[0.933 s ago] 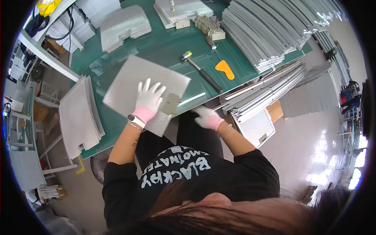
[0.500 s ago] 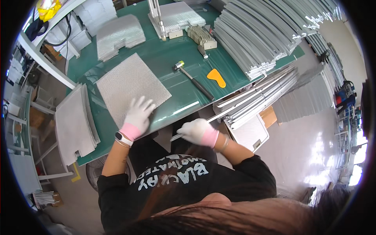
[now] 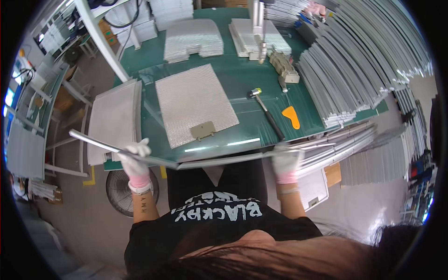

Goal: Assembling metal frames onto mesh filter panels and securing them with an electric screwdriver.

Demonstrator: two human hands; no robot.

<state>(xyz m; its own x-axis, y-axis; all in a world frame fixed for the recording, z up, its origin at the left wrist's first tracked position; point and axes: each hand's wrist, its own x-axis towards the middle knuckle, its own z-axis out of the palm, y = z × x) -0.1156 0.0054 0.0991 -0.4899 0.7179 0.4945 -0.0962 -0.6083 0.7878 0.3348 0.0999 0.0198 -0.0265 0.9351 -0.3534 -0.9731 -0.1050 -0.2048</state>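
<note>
A slim silver frame strip (image 3: 224, 161), folded at an angle near its middle, spans the space between my hands at the table's front edge. My left hand (image 3: 135, 161) is closed around its left length, while the right end is gripped by my right hand (image 3: 285, 163). Both hands wear white gloves with pink cuffs. Just beyond the strip, a silver mesh sheet (image 3: 196, 100) lies flat on the green table (image 3: 242, 100). A small grey-green plate (image 3: 202, 131) with a notched edge rests on the sheet's near edge.
A mallet (image 3: 268, 114) and a yellow scraper (image 3: 291, 117) lie right of the sheet. Stacked grey strips (image 3: 345, 65) fill the table's right side; more strips (image 3: 340, 144) sit below its edge. Mesh sheets (image 3: 193, 39) are piled behind, panels (image 3: 112, 121) at left.
My left hand has left the mesh sheet and taken hold of the strip at the left. The right hand moved rightward with the strip. The grey-green plate now shows on the sheet.
</note>
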